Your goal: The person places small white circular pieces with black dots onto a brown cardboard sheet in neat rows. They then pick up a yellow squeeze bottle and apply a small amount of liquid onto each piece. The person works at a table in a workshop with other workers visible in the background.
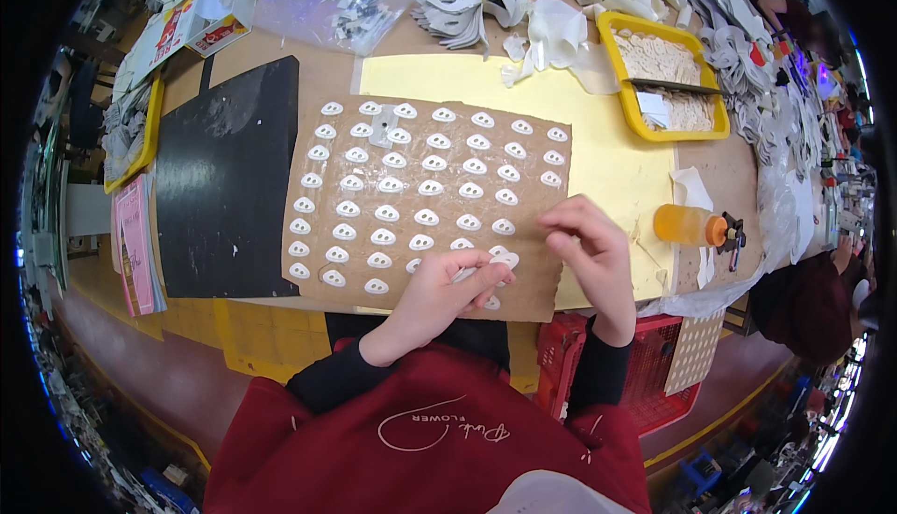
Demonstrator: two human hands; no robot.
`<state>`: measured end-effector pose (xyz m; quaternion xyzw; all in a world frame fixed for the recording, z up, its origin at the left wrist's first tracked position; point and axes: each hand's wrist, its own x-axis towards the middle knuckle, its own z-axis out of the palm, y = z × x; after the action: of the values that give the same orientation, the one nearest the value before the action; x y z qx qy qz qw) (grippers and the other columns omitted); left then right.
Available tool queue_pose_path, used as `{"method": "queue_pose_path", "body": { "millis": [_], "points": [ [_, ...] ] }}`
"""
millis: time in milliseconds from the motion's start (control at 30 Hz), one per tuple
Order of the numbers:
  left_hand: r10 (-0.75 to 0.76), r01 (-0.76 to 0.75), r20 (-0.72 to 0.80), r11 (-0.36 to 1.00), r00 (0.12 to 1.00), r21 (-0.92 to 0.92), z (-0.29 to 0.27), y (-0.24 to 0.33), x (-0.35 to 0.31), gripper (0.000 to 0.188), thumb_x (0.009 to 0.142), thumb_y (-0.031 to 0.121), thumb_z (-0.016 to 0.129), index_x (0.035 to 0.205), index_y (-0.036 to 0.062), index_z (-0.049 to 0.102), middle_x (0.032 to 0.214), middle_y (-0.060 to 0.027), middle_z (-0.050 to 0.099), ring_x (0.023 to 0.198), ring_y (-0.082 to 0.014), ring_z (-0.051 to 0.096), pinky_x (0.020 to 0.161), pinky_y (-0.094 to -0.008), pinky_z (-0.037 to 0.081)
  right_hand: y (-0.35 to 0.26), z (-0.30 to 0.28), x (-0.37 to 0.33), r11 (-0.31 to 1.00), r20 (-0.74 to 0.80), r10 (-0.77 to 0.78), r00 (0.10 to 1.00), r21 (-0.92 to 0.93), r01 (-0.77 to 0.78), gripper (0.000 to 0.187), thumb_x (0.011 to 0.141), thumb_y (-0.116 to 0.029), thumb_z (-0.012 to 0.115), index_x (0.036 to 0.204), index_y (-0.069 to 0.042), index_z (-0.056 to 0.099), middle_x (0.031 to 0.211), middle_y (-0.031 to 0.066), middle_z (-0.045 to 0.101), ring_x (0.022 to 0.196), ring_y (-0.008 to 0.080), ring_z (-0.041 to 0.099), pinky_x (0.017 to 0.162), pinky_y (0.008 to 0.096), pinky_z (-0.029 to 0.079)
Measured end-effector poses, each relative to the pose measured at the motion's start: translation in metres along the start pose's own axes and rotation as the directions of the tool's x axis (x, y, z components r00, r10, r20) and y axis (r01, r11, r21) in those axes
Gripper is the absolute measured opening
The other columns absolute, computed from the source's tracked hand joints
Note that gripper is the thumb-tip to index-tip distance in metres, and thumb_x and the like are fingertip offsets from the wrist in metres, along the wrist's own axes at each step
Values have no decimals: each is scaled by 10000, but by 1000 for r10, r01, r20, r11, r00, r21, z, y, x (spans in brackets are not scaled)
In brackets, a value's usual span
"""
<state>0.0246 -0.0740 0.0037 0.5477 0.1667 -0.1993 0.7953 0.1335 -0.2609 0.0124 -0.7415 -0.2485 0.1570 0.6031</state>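
The curled fingers of the left hand [425, 301] hide part of their own grip. Thumb and forefinger pinch a small white piece [505, 257], its near end covered, its far end poking past the fingertips toward the right hand [600, 257]. That hand's fingers are bent and slightly blurred; whether they are closed or hold anything, I cannot tell. Beneath, a brown sheet [533, 280] bears rows of two-holed white shapes, some covered by the left hand.

tan table [324, 75] beneath black board [224, 187], yellow sheet [607, 178]
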Motion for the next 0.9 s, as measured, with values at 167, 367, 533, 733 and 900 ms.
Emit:
{"method": "queue_pose_path", "body": {
  "millis": [167,367,533,733,900],
  "points": [
    [106,-102,-16,981,994,164,2,-2,3,255,987,250,593,975,17,698,665,45,530,572,-10,421,508,-177,327,-6,12,-15,1000,146,16,989,-29,-12,214,834,19,690,1043,-18,713,929,59,651,789,110,608,666,233,477],
    [31,-33,-15,992,999,-122,-3,-3,0,222,995,232,584,1057,38,672,685,42,552,566,3,420,490,-170,310,-7,25,-20,989,42,-108,993,-92,112,244,800,56,705,1030,-21,726,907,70,666,823,152,652,695,250,515],
    [94,-95,-68,995,993,-11,-3,-5,1,204,996,216,581,1058,40,664,694,45,555,571,6,419,491,-166,306,-10,30,-24,994,-12,-92,996,-53,91,237,790,69,705,1009,-17,731,910,71,672,832,169,656,714,257,518],
    [104,-112,-84,989,991,-92,4,-2,-1,273,1009,181,533,1232,29,580,850,3,593,638,-10,423,559,-158,333,-3,27,-23,993,-178,-22,984,-120,1,171,804,54,695,968,12,721,875,88,680,774,162,636,710,265,503],
    [27,-41,-36,877,999,-478,6,4,-2,425,1028,122,433,1423,-28,379,1079,-82,602,703,-38,400,638,-165,346,18,8,-5,976,-313,35,949,-193,-100,116,840,23,672,949,32,711,845,82,671,725,126,596,680,243,472]
  ]
}}
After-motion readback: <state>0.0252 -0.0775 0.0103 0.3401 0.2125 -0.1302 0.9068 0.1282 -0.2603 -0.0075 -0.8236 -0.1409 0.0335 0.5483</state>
